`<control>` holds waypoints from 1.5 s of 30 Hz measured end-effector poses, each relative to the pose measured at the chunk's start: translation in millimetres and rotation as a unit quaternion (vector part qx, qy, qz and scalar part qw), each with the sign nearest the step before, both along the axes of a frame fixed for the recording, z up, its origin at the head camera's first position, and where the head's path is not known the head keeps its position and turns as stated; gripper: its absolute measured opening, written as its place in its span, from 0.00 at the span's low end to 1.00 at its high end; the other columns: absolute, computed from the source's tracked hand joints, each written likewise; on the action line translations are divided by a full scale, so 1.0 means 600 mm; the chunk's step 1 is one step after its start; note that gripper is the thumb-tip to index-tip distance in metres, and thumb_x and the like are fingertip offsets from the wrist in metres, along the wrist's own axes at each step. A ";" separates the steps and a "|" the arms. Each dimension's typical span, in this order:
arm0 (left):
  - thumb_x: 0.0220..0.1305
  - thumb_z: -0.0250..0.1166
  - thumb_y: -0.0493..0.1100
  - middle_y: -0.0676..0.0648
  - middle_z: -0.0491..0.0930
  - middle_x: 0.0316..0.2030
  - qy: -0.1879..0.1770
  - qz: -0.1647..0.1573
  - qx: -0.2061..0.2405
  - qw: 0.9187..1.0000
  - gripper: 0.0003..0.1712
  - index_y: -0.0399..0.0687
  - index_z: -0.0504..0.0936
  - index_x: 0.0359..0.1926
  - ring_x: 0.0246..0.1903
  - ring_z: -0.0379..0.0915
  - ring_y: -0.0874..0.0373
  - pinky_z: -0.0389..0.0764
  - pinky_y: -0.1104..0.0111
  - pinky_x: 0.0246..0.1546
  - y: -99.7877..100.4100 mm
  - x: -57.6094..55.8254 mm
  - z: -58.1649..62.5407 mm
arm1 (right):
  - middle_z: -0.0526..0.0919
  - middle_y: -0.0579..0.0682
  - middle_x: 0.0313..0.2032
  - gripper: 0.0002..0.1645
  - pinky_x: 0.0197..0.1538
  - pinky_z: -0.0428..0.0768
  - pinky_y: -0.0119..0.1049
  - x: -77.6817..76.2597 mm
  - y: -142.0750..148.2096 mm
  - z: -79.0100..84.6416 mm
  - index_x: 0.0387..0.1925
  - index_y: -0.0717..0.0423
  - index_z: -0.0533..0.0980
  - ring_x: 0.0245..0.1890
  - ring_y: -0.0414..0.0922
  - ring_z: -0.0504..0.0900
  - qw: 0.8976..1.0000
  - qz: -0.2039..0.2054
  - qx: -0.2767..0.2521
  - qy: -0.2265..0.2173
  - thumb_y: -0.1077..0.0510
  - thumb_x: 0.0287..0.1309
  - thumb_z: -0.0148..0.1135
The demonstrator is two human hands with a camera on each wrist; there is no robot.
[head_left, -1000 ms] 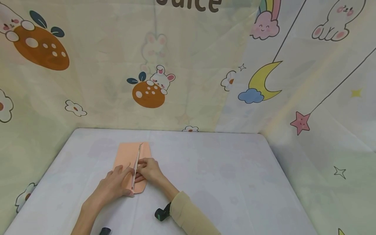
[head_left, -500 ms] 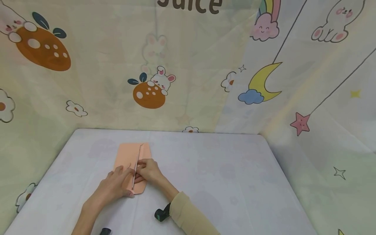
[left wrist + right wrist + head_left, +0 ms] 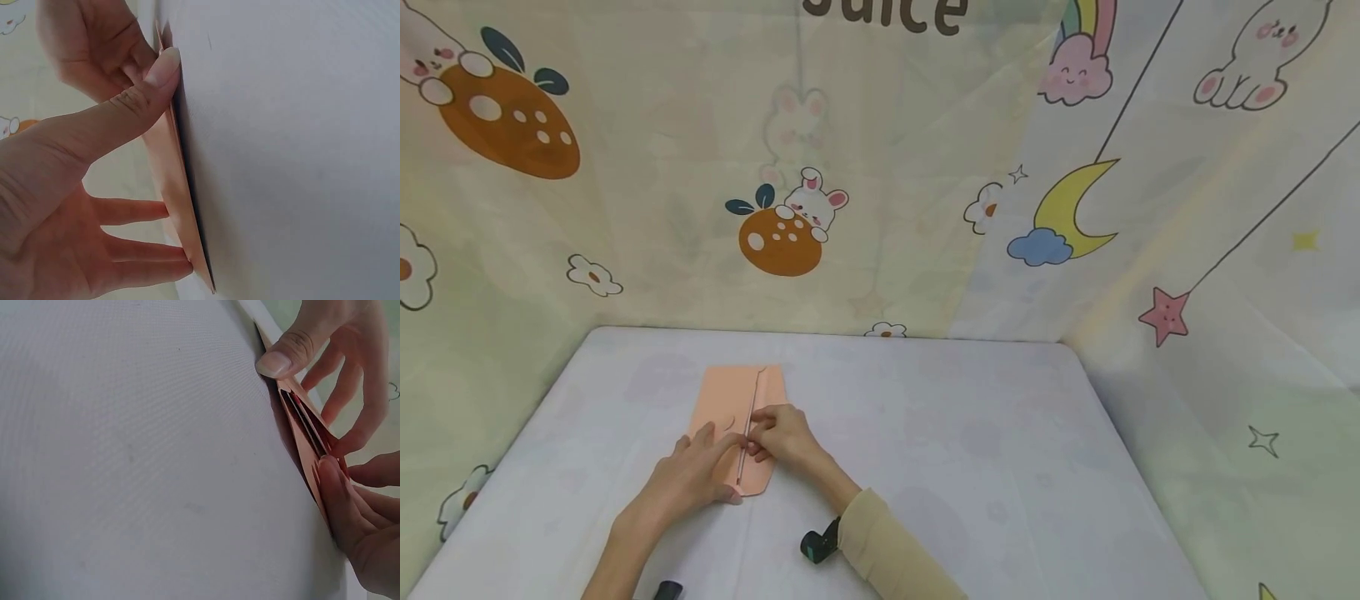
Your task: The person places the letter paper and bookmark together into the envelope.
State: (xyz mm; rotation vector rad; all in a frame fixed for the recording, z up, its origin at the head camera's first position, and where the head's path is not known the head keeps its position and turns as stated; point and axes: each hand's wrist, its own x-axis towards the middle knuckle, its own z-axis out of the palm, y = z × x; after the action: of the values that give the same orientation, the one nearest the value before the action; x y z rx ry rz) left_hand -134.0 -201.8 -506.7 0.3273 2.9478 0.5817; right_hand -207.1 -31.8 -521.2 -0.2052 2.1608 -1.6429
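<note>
A peach-coloured paper envelope [image 3: 721,392] lies flat on the table, with a long slit running down its right part. Inside the parted slit [image 3: 306,419], the right wrist view shows a dark red interior and a thin white-edged layer. My left hand [image 3: 681,477] rests over the envelope's left side, its thumb at the near edge and its straight fingers touching the top. Its index fingertip meets the slit. From the right, my right hand [image 3: 784,437] pinches the slit's edge between curled thumb and fingers. Some right fingertips are partly hidden behind the paper.
The white-covered table [image 3: 955,450] extends to the right of both hands. Printed fabric [image 3: 895,183] hangs behind it and along the sides. A black device [image 3: 820,543] sits by my right cuff, and another dark piece [image 3: 667,590] shows beside my left forearm.
The slit has narrowed, with less white showing along it. My right hand's lower fingers have drawn in closer to the slit. The left hand and envelope stay nearly in place.
</note>
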 end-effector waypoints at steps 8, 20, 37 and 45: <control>0.45 0.82 0.57 0.19 0.63 0.68 -0.011 0.001 -0.005 1.000 0.49 0.55 0.73 0.68 0.58 0.61 0.08 0.74 0.28 0.40 0.001 -0.004 0.004 | 0.87 0.48 0.33 0.14 0.33 0.78 0.23 -0.009 0.014 0.003 0.50 0.62 0.83 0.28 0.33 0.80 0.970 0.057 0.139 0.189 0.68 0.63 0.63; 0.48 0.79 0.62 0.26 0.63 0.72 -0.006 -0.003 -0.028 1.000 0.50 0.44 0.76 0.69 0.64 0.58 0.13 0.77 0.31 0.41 0.010 -0.001 0.000 | 0.75 0.43 0.70 0.24 0.73 0.68 0.39 0.003 0.011 0.011 0.64 0.47 0.78 0.72 0.42 0.71 0.828 0.219 0.382 0.348 0.48 0.69 0.62; 0.59 0.75 0.48 0.29 0.76 0.63 0.056 -0.027 -0.041 0.997 0.33 0.31 0.79 0.60 0.58 0.72 0.21 0.83 0.39 0.39 0.038 -0.009 0.008 | 0.64 0.47 0.77 0.28 0.78 0.58 0.42 -0.003 0.037 0.010 0.72 0.49 0.70 0.79 0.46 0.59 0.840 0.272 0.344 0.319 0.51 0.75 0.55; 0.62 0.73 0.38 0.37 0.83 0.50 0.110 -0.020 -0.062 0.992 0.17 0.32 0.82 0.48 0.40 0.82 0.39 0.83 0.50 0.32 0.066 -0.023 0.022 | 0.72 0.49 0.72 0.24 0.76 0.63 0.38 0.002 0.081 0.021 0.69 0.52 0.74 0.76 0.46 0.65 0.878 0.228 0.252 0.338 0.55 0.76 0.52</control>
State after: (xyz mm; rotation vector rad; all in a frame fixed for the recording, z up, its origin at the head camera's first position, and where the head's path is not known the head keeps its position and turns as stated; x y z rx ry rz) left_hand -147.7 -162.0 -493.3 0.4638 3.1599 0.3764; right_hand -206.0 16.8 -508.4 -1.1676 2.6529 -0.7498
